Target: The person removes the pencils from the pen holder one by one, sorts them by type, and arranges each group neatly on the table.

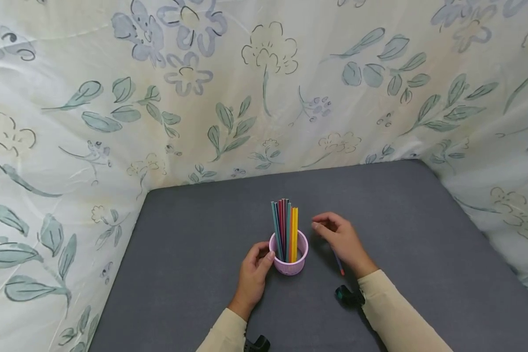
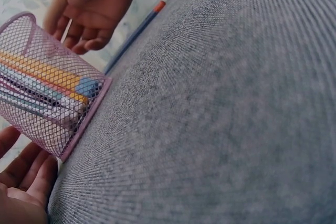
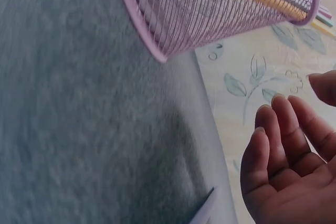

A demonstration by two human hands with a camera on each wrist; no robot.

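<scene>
Left hand (image 1: 252,277) curled round the left side of a pink mesh cup (image 1: 289,268), right hand (image 1: 344,240) empty, fingers loosely bent, just right of it; coloured pencils (image 1: 285,227) stand inside, one blue pencil (image 1: 339,265) lies nearer right on the grey table (image 1: 202,234), flowered cloth (image 1: 229,73) beyond.

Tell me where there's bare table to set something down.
Bare gray tabletop lies from the left grip to the left edge, and from the right grip to the right edge. It's crowded around the pink cup, its pencils and the loose pencil.
</scene>
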